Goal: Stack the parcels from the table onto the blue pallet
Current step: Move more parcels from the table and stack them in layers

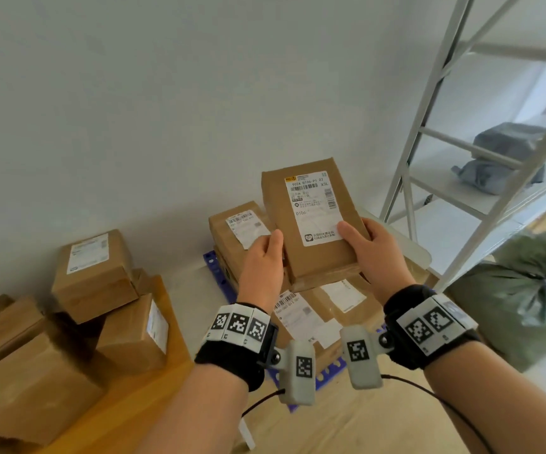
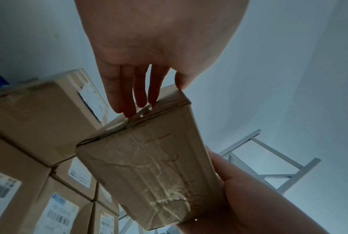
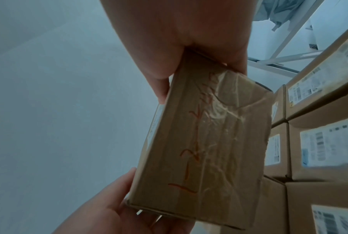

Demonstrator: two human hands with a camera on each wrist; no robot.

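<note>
I hold a flat brown parcel (image 1: 311, 221) with a white shipping label in both hands, tilted up above the blue pallet (image 1: 214, 265). My left hand (image 1: 270, 249) pinches its near left corner, thumb on top and fingers (image 2: 129, 95) underneath. My right hand (image 1: 360, 244) grips the near right edge with the thumb on the label. The parcel's taped underside (image 3: 209, 142) carries red writing. Several labelled parcels (image 1: 239, 231) are stacked on the pallet below. More parcels (image 1: 94, 273) stand on the wooden table (image 1: 167, 381) at the left.
A white metal rack (image 1: 429, 142) rises at the right, with grey bags (image 1: 507, 155) on its shelf. A green sack (image 1: 520, 290) sits on the floor beside the pallet. A plain wall runs behind the pallet and table.
</note>
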